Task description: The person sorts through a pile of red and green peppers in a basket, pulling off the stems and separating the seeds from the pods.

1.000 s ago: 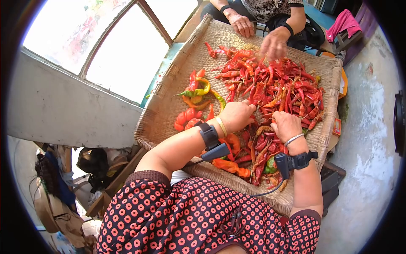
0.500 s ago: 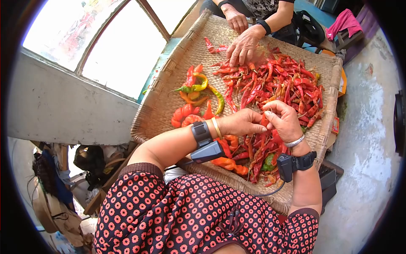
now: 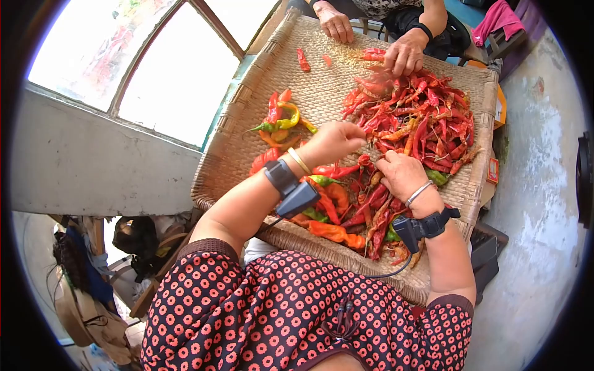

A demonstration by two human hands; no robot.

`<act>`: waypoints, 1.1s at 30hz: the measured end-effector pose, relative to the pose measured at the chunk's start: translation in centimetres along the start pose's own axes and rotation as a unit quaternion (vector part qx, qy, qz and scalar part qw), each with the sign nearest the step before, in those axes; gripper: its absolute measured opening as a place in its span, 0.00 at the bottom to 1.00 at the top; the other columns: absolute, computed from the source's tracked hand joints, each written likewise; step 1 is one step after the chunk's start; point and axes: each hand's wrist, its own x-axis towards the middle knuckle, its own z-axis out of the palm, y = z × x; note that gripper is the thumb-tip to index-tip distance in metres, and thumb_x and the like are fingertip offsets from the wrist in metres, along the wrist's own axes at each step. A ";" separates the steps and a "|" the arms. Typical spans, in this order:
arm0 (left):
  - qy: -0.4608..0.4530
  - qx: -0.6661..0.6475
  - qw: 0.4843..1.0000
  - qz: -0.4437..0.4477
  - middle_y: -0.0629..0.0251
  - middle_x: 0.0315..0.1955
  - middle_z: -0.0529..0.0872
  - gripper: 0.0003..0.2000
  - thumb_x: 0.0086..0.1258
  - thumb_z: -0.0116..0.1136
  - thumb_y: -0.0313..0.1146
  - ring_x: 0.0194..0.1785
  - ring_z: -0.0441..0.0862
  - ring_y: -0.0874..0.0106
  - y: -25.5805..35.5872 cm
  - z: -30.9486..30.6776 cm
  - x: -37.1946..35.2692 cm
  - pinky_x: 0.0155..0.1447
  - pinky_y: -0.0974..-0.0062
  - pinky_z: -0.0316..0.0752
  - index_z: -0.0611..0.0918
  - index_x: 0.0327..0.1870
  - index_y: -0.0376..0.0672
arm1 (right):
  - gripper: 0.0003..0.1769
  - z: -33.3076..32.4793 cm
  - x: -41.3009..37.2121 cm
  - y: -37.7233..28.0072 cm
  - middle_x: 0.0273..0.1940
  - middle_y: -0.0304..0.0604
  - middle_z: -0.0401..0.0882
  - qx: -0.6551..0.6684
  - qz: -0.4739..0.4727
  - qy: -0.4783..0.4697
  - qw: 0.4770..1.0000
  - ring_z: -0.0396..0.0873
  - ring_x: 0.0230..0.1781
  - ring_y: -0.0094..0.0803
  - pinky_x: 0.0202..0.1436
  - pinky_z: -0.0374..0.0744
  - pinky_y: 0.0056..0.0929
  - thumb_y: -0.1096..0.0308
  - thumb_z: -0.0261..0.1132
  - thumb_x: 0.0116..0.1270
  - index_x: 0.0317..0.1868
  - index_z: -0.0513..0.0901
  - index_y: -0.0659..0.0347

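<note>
Left hand: the left hand (image 3: 334,141) hovers at the centre of the frame, at the left edge of the chilli heap; its fingers (image 3: 357,132) are bunched narrowly together, and I cannot tell whether they pinch anything.
Right hand: the right hand (image 3: 402,175) lies palm down just right of centre, fingers curled into the chillies beneath; whether it grips one I cannot tell.
Chillies in hand's reach: a heap of dried, wrinkled red chillies (image 3: 427,123) fills the right half of the tray, from both hands up towards the upper right.
Tray: a large flat woven straw tray (image 3: 278,68) runs from the upper centre to the lower right.
Set-aside group: a small cluster of yellow, green and orange chillies (image 3: 281,120) lies left of the left hand, apart from the heap.
Near edge: plump orange chillies (image 3: 334,232) lie below the two hands, close to the tray's near rim.
Wrists: a black strapped device (image 3: 288,185) and a gold bangle (image 3: 299,161) on the left; a second black strapped device (image 3: 421,226) and a silver bangle (image 3: 417,193) on the right.
Other person: at the top of the frame, one co-worker's hand (image 3: 405,55) touches the far end of the heap; the co-worker's other hand (image 3: 334,23) rests on the tray's far rim.
</note>
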 end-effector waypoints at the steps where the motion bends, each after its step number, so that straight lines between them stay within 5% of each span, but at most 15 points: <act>1: -0.017 0.057 0.997 0.041 0.60 0.29 0.84 0.13 0.61 0.60 0.35 0.32 0.81 0.70 0.1 1.0 -0.4 0.39 0.73 0.76 0.81 0.44 0.39 | 0.04 0.3 0.0 0.0 0.33 0.46 0.74 -0.020 -0.003 -0.015 1.000 0.78 0.37 0.41 0.38 0.79 0.39 0.71 0.58 0.56 0.32 0.78 0.58; 5: -0.084 0.156 0.975 0.135 0.52 0.27 0.82 0.13 0.57 0.60 0.40 0.33 0.81 0.54 0.7 2.7 -1.3 0.39 0.62 0.75 0.82 0.37 0.41 | 0.04 1.2 0.1 -0.2 0.33 0.45 0.74 -0.031 0.006 -0.010 0.999 0.77 0.37 0.41 0.38 0.79 0.38 0.71 0.57 0.56 0.31 0.78 0.59; 12: -0.133 0.202 0.967 0.085 0.53 0.29 0.82 0.14 0.57 0.61 0.39 0.35 0.80 0.55 3.1 2.8 -2.1 0.40 0.63 0.75 0.80 0.39 0.39 | 0.05 -0.9 0.1 -0.4 0.33 0.44 0.73 0.014 -0.014 0.027 0.999 0.77 0.37 0.41 0.38 0.78 0.36 0.71 0.63 0.51 0.30 0.77 0.59; 17: -0.087 0.098 0.988 0.081 0.55 0.27 0.83 0.11 0.57 0.61 0.34 0.33 0.82 0.60 1.4 2.9 -1.5 0.40 0.67 0.75 0.80 0.38 0.38 | 0.09 -1.2 0.4 -0.1 0.34 0.44 0.72 0.060 -0.048 0.116 0.990 0.76 0.37 0.42 0.38 0.77 0.36 0.69 0.66 0.50 0.31 0.76 0.58; 21: -0.139 0.031 0.990 -0.020 0.74 0.24 0.80 0.07 0.61 0.60 0.32 0.27 0.74 0.84 2.1 -0.8 -0.7 0.32 0.81 0.72 0.80 0.36 0.39 | 0.11 -1.7 0.3 0.2 0.34 0.44 0.75 0.086 0.036 0.128 0.987 0.78 0.34 0.42 0.36 0.77 0.37 0.67 0.66 0.53 0.36 0.76 0.57; 23: -0.059 -0.112 0.989 -0.073 0.77 0.25 0.79 0.07 0.62 0.60 0.31 0.26 0.71 0.87 1.8 -3.1 -0.2 0.30 0.86 0.69 0.80 0.37 0.41 | 0.11 -1.5 0.1 0.8 0.32 0.44 0.77 0.065 0.063 0.127 0.988 0.79 0.32 0.42 0.34 0.78 0.38 0.66 0.66 0.54 0.37 0.76 0.57; 24: 0.049 -0.166 0.981 -0.082 0.73 0.26 0.81 0.10 0.61 0.60 0.32 0.28 0.75 0.83 1.8 -3.9 0.1 0.33 0.82 0.72 0.80 0.40 0.38 | 0.11 -1.3 0.1 1.0 0.32 0.44 0.77 0.066 0.063 0.127 0.988 0.79 0.32 0.42 0.34 0.78 0.38 0.66 0.66 0.54 0.37 0.76 0.57; 26: 0.317 0.146 0.932 0.096 0.63 0.26 0.84 0.12 0.58 0.61 0.37 0.31 0.81 0.69 -1.2 -4.7 1.0 0.37 0.70 0.75 0.81 0.40 0.41 | 0.11 -1.0 0.1 1.2 0.33 0.44 0.78 0.054 0.051 0.054 0.996 0.79 0.32 0.42 0.34 0.77 0.36 0.67 0.65 0.55 0.39 0.77 0.57; 27: 0.317 0.147 0.932 0.096 0.63 0.26 0.84 0.12 0.58 0.61 0.37 0.31 0.81 0.69 -1.0 -5.0 0.6 0.37 0.70 0.75 0.81 0.40 0.41 | 0.10 -1.0 0.0 0.9 0.32 0.43 0.78 0.047 0.035 0.042 0.997 0.79 0.32 0.42 0.34 0.77 0.37 0.67 0.65 0.54 0.38 0.77 0.57; 30: 0.041 0.253 0.967 -0.006 0.58 0.26 0.84 0.13 0.57 0.60 0.43 0.33 0.82 0.59 -0.5 -4.8 -0.7 0.39 0.63 0.76 0.84 0.31 0.42 | 0.10 -0.4 0.0 0.3 0.31 0.44 0.78 0.048 0.007 0.014 0.999 0.79 0.32 0.42 0.35 0.78 0.37 0.67 0.65 0.54 0.37 0.77 0.57; 33: -0.044 0.430 0.898 -0.083 0.58 0.24 0.84 0.18 0.57 0.58 0.50 0.33 0.83 0.59 0.3 -2.4 -1.2 0.37 0.63 0.77 0.84 0.28 0.41 | 0.08 0.1 0.1 -0.4 0.30 0.44 0.78 0.046 -0.025 -0.001 0.999 0.80 0.33 0.42 0.35 0.79 0.38 0.65 0.63 0.56 0.34 0.76 0.57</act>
